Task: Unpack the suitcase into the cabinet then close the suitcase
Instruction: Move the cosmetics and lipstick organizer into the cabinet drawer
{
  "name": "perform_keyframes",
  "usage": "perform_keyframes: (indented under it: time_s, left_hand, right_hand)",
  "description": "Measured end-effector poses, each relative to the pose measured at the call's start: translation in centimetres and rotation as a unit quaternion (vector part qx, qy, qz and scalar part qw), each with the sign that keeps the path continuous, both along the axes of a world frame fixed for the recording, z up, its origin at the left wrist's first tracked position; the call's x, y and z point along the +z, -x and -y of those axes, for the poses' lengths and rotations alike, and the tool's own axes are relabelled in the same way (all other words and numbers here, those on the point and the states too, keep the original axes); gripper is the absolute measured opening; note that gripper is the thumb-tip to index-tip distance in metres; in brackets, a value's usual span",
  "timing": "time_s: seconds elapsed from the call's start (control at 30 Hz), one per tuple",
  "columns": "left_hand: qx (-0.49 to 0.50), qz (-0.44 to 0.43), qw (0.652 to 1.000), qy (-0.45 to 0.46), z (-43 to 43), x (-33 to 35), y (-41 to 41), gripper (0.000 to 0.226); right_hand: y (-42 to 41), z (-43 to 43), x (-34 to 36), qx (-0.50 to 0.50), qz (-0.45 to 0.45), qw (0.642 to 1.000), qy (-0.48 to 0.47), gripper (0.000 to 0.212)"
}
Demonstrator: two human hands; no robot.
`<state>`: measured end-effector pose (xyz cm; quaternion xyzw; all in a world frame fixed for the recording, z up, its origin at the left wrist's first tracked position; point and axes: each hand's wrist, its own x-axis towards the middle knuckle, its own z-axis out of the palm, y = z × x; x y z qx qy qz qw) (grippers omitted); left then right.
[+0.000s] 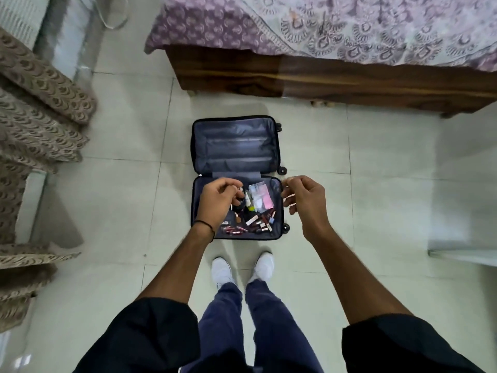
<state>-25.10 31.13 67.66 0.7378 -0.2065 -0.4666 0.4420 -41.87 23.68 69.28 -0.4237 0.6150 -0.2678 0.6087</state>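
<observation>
A small dark suitcase [279, 211] lies open flat on the tiled floor in front of my white shoes. Its far half [236, 146] shows only grey lining. The near half holds several small cosmetics, lipsticks and tubes [258, 220], plus a clear pouch with pink contents [260, 196]. My left hand [216, 201] hovers over the near half's left side with its fingers loosely curled, and I see nothing in it. My right hand [304, 199] hangs over the suitcase's right edge, fingers also loosely curled and holding nothing. No cabinet is plainly in view.
A wooden bed [322, 79] with a purple patterned sheet [269, 25] stands just beyond the suitcase. Brown patterned cushions [35, 125] fill the left side. A pale glossy surface [462, 254] juts in at the right. Tiled floor surrounds the suitcase.
</observation>
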Motion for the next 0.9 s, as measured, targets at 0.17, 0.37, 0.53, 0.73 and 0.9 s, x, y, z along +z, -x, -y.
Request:
perform_keyframes:
  time_s: [0.17, 0.37, 0.53, 0.73, 0.9]
  left_hand:
    - [0.000, -0.004, 1.000, -0.016, 2.8, -3.9, -0.5, 0.018]
    - [-0.013, -0.014, 0.999, -0.044, 5.3, -13.4, -1.7, 0.019]
    - [-0.043, -0.050, 0.996, -0.056, 7.7, -26.7, -2.0, 0.017]
    - [-0.196, 0.053, 0.977, -0.062, 10.9, -47.3, -1.1, 0.016]
    - [-0.348, 0.275, 0.896, -0.025, 15.3, -60.4, -1.0, 0.054]
  right_hand:
    - [-1.0, 3.3, -4.3, 0.009, -0.009, 1.000, -0.012, 0.020]
    - [-2.0, 6.0, -14.4, 0.006, -0.031, 0.999, -0.036, 0.022]
    - [-2.6, 7.4, -28.2, 0.002, -0.065, 0.997, -0.035, 0.020]
    - [-1.0, 8.5, -47.8, 0.042, -0.118, 0.992, -0.012, 0.017]
    - [0.7, 10.5, -61.9, 0.095, -0.215, 0.971, 0.039, 0.017]
